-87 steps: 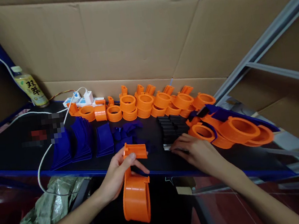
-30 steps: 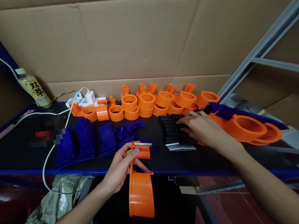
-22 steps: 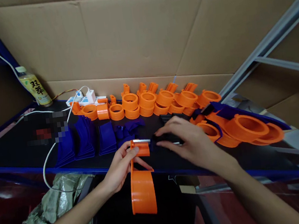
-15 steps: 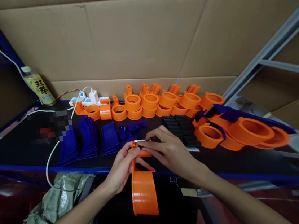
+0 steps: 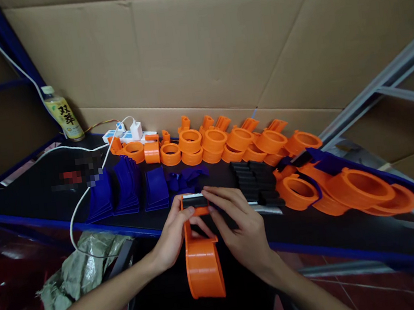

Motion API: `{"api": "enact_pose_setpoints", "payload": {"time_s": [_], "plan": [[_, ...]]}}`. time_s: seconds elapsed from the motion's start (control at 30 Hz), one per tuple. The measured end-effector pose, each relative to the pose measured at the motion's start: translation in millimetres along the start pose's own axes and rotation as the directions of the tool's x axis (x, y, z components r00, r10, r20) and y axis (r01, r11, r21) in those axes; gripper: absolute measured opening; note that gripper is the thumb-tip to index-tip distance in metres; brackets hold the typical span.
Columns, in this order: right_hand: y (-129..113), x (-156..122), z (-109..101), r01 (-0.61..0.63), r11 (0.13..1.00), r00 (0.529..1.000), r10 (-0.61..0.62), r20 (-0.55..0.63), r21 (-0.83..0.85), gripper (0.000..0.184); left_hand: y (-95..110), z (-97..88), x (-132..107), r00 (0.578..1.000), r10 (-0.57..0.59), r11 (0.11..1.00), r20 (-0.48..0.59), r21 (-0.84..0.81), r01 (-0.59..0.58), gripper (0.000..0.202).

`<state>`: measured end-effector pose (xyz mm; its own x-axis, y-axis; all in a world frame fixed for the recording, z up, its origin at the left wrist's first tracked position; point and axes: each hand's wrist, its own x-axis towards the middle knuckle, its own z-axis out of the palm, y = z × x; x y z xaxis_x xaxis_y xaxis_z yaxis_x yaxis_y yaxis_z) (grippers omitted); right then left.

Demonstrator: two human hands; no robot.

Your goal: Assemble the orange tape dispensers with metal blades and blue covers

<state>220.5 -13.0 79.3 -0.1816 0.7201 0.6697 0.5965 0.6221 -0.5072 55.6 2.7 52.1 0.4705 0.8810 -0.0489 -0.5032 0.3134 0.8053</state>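
My left hand (image 5: 173, 232) grips an orange tape-dispenser body (image 5: 203, 267) by its neck, its round drum hanging below the black table's front edge (image 5: 133, 228). At the top of the dispenser sits a small black piece (image 5: 194, 201) with a toothed metal blade along its upper edge. My right hand (image 5: 238, 224) has its fingers closed against that black piece, pressing it onto the orange body. A stack of more black pieces (image 5: 255, 181) lies just right of the hands.
Orange rings and dispenser bodies (image 5: 224, 140) line the back of the table. Larger orange halves (image 5: 350, 187) lie at the right. Blue plates (image 5: 130, 187) stand in stacks at the left. A power strip (image 5: 127, 133), a white cable (image 5: 81, 210) and a bottle (image 5: 64, 113) are at the back left.
My right hand took a black piece from the stack, carried it left and set it on top of the orange dispenser body. My left hand kept hold of that body throughout.
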Motion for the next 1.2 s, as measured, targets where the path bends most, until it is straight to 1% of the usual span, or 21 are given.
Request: {"api": "enact_pose_setpoints", "payload": {"time_s": [0.07,0.1,0.23,0.27,0.33,0.4,0.47,0.57,0.6,0.67,0.7,0.73,0.8,0.87,0.9,0.93,0.97,1.03,1.07,1.13,1.2], "plan": [[-2,-5,3,-0.030,0.999,1.000,0.030,0.000,0.016,0.046,0,2.4,-1,1.000,0.003,1.000,-0.019,-0.024,-0.004,0.031],[-3,-7,3,-0.038,0.999,0.999,0.037,0.035,0.027,0.048,1,3.5,-1,0.999,0.001,0.999,-0.046,-0.038,-0.003,0.033],[-3,-3,-2,-0.054,0.997,0.966,0.037,0.257,0.059,0.062,4,4.5,-2,0.982,-0.050,0.992,-0.183,-0.123,0.027,0.040],[0,3,-5,-0.061,0.996,0.958,0.040,0.284,0.064,0.062,5,4.0,-2,0.981,-0.064,0.990,-0.184,-0.135,0.040,0.042],[11,23,-11,-0.061,0.997,0.952,0.042,0.304,0.052,0.052,5,2.8,-2,0.986,-0.083,0.989,-0.141,-0.137,0.064,0.043],[27,50,-13,-0.019,1.000,0.939,0.024,0.342,-0.019,0.044,4,1.5,-2,0.992,-0.094,0.989,-0.089,-0.123,0.082,0.041],[45,79,-9,0.089,0.990,0.901,-0.034,0.433,-0.106,0.043,3,0.2,-1,0.993,-0.100,0.989,-0.064,-0.119,0.092,0.037],[67,112,5,0.271,0.950,0.793,-0.129,0.595,-0.156,0.045,3,-1.7,0,0.993,-0.106,0.988,-0.058,-0.122,0.099,0.034],[72,119,9,0.301,0.941,0.765,-0.140,0.628,-0.156,0.042,3,-2.1,0,0.993,-0.107,0.987,-0.059,-0.124,0.099,0.034],[78,127,15,0.313,0.937,0.746,-0.141,0.651,-0.155,0.034,4,-2.6,0,0.993,-0.101,0.988,-0.065,-0.125,0.092,0.033],[79,129,16,0.311,0.937,0.748,-0.139,0.649,-0.157,0.031,5,-2.6,0,0.993,-0.096,0.988,-0.068,-0.124,0.087,0.033],[79,129,16,0.303,0.939,0.763,-0.136,0.632,-0.163,0.030,5,-2.5,0,0.994,-0.088,0.989,-0.069,-0.124,0.079,0.032],[76,125,12,0.242,0.956,0.830,-0.115,0.546,-0.167,0.029,5,-1.9,0,0.996,-0.063,0.991,-0.068,-0.126,0.054,0.031],[69,114,6,0.082,0.990,0.911,-0.026,0.412,-0.118,0.027,4,-1.3,0,0.996,-0.029,0.991,-0.081,-0.134,0.018,0.032],[65,106,2,-0.027,0.997,0.934,0.049,0.354,-0.068,0.027,4,-1.1,0,0.995,-0.009,0.990,-0.095,-0.140,-0.005,0.033],[59,97,-1,-0.136,0.991,0.941,0.132,0.310,-0.010,0.028,4,-1.1,1,0.994,0.009,0.989,-0.111,-0.145,-0.025,0.035],[52,87,-4,-0.227,0.973,0.936,0.206,0.284,0.045,0.030,3,-1.2,2,0.992,0.023,0.988,-0.126,-0.150,-0.042,0.037],[36,66,-8,-0.332,0.936,0.923,0.297,0.246,0.118,0.032,3,-1.7,3,0.989,0.028,0.986,-0.145,-0.158,-0.051,0.041],[28,57,-10,-0.346,0.929,0.922,0.310,0.230,0.134,0.031,3,-2.1,3,0.989,0.019,0.986,-0.148,-0.162,-0.043,0.042],[13,41,-13,-0.323,0.937,0.930,0.288,0.227,0.132,0.030,2,-2.7,3,0.988,-0.012,0.986,-0.155,-0.166,-0.014,0.045],[4,33,-16,-0.273,0.954,0.934,0.232,0.272,0.121,0.031,2,-3.0,2,0.985,-0.036,0.985,-0.172,-0.172,0.006,0.049]]}}
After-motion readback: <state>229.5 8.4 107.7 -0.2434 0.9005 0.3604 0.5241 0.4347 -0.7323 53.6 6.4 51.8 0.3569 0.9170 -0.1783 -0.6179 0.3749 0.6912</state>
